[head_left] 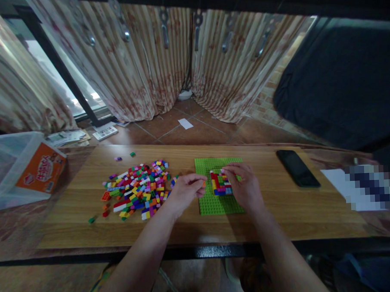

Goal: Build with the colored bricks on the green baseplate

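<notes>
A green baseplate [207, 207] lies on the wooden board, bearing a small structure of toy bricks [220, 191] in red, blue, yellow and other colours. My left hand [188, 189] is at the plate's left edge, its fingertips pinched on a small orange brick [203, 184]. Over the right side of the structure is my right hand [245, 182], with thumb and fingers closed around a small pale brick [222, 171] at the structure's far edge. Part of the structure is hidden behind the right hand. A heap of loose bricks [140, 189] spreads to the left of my left hand.
A black phone [297, 168] lies on the board [275, 215] at the right. Beyond its left end stands a clear plastic box [17, 147] with an orange label. White paper [337, 185] lies past the right end. Stray bricks, including a green one [91, 220], sit around the heap.
</notes>
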Demonstrator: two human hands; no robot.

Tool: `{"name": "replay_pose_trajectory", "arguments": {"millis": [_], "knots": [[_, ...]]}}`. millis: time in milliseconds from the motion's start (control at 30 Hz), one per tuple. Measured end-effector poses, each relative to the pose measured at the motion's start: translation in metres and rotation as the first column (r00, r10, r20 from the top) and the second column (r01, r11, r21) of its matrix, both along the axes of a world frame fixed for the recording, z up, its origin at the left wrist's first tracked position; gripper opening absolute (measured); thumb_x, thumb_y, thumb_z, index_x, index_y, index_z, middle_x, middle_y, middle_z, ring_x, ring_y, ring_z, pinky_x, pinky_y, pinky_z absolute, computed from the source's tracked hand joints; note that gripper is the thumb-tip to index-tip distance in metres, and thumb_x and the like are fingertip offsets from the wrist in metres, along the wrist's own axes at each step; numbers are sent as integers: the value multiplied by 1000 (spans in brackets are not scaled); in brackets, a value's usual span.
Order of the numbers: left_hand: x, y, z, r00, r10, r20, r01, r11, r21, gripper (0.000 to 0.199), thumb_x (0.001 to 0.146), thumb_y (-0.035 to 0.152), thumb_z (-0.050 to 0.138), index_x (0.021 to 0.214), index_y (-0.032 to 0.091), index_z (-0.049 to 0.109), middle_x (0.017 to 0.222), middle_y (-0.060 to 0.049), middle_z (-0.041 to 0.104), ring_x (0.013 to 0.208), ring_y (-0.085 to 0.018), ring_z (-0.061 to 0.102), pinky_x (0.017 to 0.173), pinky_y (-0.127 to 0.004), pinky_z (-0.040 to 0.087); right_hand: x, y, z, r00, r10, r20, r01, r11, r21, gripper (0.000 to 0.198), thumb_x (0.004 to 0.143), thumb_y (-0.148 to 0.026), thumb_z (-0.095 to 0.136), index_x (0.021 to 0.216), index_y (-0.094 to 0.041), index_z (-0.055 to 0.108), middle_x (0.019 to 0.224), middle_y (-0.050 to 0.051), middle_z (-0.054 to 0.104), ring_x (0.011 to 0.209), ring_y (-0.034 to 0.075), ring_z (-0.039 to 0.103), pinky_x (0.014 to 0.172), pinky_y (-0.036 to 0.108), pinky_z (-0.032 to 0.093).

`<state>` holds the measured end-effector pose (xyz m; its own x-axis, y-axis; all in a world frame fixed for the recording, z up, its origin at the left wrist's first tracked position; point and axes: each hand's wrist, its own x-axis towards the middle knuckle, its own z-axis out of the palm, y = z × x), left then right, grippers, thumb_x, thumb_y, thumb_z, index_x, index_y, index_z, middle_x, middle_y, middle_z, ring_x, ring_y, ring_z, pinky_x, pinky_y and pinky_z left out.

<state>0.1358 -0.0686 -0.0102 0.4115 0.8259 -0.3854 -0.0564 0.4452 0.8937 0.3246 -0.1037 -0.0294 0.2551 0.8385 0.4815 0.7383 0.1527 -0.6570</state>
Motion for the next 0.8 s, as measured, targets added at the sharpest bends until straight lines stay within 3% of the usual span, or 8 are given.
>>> {"name": "replay_pose_trajectory", "arguments": {"millis": [400, 800], "knots": [[-1, 2, -2, 998, -9, -62, 12, 998, 58, 11, 76, 18, 67, 83, 13, 73, 65, -1, 64, 56, -8, 58, 55, -19, 45, 0, 4, -14, 959, 50, 279, -43, 999, -32, 21, 91, -29, 55, 88, -25, 75, 100, 8, 66, 101, 25, 54, 89, 45, 45], [-2, 1, -5, 998, -21, -58, 25, 997, 69, 12, 75, 17, 66, 85, 13, 73, 63, -1, 64, 57, -8, 58, 56, -19, 45, 0, 5, -17, 958, 60, 281, -47, 997, -55, 20, 90, -28, 56, 90, -26, 76, 104, 9, 67, 105, 26, 56, 92, 47, 45]]}}
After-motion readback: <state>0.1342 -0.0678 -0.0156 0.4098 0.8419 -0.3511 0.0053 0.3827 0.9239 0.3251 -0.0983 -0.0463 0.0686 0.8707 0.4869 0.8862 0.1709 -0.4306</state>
